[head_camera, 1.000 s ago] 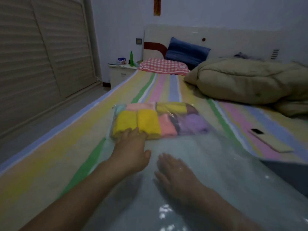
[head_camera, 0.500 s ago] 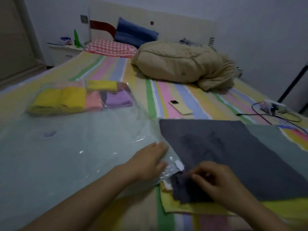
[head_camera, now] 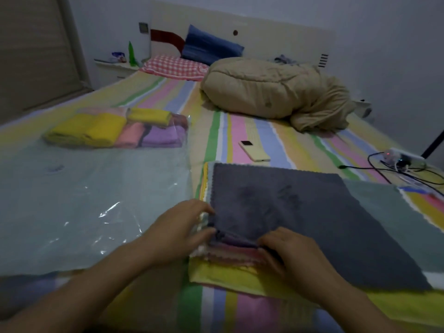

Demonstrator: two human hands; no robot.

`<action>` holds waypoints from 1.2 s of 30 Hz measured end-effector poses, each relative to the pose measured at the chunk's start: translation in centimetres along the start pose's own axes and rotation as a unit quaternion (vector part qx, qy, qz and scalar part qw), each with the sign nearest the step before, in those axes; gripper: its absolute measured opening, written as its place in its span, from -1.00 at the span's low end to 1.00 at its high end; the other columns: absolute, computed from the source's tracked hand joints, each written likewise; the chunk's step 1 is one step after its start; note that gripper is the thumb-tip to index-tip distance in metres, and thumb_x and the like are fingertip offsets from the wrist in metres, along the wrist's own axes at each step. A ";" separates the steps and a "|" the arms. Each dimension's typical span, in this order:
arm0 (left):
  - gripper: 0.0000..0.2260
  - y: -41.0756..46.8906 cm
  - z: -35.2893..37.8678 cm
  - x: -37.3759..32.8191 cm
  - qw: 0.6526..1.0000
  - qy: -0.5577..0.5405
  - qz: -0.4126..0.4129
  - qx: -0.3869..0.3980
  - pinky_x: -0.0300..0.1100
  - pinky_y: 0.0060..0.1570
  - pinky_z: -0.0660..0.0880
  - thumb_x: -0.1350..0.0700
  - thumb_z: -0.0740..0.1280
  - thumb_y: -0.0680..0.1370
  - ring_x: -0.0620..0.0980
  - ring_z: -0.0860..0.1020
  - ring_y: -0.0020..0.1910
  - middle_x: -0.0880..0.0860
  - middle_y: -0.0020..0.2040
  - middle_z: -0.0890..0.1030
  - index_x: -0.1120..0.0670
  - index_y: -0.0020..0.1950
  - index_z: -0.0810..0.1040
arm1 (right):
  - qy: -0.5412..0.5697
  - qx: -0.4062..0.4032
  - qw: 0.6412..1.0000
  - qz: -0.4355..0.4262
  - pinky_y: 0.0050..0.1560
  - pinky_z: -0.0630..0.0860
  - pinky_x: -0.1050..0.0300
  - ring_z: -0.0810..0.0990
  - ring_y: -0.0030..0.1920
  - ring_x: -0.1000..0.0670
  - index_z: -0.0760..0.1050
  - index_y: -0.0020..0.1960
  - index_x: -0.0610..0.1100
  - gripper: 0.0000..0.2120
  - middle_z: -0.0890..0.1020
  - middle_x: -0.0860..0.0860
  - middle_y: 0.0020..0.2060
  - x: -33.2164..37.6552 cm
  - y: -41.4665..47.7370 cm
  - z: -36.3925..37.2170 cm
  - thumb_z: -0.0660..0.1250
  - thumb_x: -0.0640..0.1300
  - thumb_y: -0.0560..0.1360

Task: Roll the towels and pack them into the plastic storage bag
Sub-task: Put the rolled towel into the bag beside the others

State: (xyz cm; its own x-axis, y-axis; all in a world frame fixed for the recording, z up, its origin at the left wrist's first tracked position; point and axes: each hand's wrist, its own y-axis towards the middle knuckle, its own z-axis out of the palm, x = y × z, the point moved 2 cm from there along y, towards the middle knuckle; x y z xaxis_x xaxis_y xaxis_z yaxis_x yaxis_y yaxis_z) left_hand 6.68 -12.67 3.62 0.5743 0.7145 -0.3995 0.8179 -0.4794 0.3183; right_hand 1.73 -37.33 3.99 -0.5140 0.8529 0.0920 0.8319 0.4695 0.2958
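Grey towel (head_camera: 300, 212) tops the stack (head_camera: 228, 277) by the bed's (head_camera: 216, 306) near edge, left hand (head_camera: 182, 227) and right hand (head_camera: 295, 260) both pinching its hem, looks ready to start rolling

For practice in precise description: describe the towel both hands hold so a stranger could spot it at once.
On the striped bed sheet, right of the plastic storage bag, lies a flat towel stack. The dark grey towel tops it, left hand and right hand gripping its near edge. It is darkest; the towels beneath and the grey-green towel beside it are paler.
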 end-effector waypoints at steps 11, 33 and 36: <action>-0.61 2.9 2.7 -4.8 0.994 -0.097 -0.046 -0.033 -0.15 -0.06 0.53 -0.32 0.32 0.34 -0.23 0.57 -0.07 -0.19 -0.08 0.64 -0.13 0.03 0.56 | 0.078 -0.042 0.992 0.088 -0.25 0.40 0.00 0.58 -0.17 -0.09 0.48 -0.02 0.01 -0.67 0.63 0.00 -0.20 -1.2 -0.1 0.8 0.00 0.13 0.55; -0.75 14.0 4.9 2.8 0.946 -0.127 -0.266 -0.138 -0.17 -0.35 0.32 0.06 0.34 0.54 0.05 0.52 -0.30 0.06 -0.36 0.58 0.14 -0.30 0.56 | -0.157 -0.044 0.948 0.273 -0.08 0.32 0.06 0.54 -0.02 -0.09 0.55 -0.05 -0.03 -0.76 0.65 -0.01 -0.10 -20.6 4.0 -1.2 0.27 0.13 0.52; -0.71 15.3 5.9 4.3 0.950 -0.100 -0.260 -0.141 -0.16 -0.39 0.24 0.07 0.34 0.54 0.00 0.45 -0.37 -0.04 -0.45 0.47 0.07 -0.38 0.46 | -0.081 -0.089 0.955 0.273 -0.15 0.35 0.06 0.52 -0.09 -0.09 0.55 -0.13 -0.08 -0.80 0.63 -0.05 -0.17 -23.2 6.2 -0.6 0.31 0.04 0.53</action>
State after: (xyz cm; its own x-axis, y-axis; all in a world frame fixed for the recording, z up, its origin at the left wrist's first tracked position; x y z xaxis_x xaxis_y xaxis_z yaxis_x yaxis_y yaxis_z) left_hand 21.88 -19.93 1.67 0.1131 0.6926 -0.7124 0.9671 0.0877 0.2387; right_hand 18.70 -54.39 4.27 0.0361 0.9902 0.1346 0.9102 -0.0882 0.4046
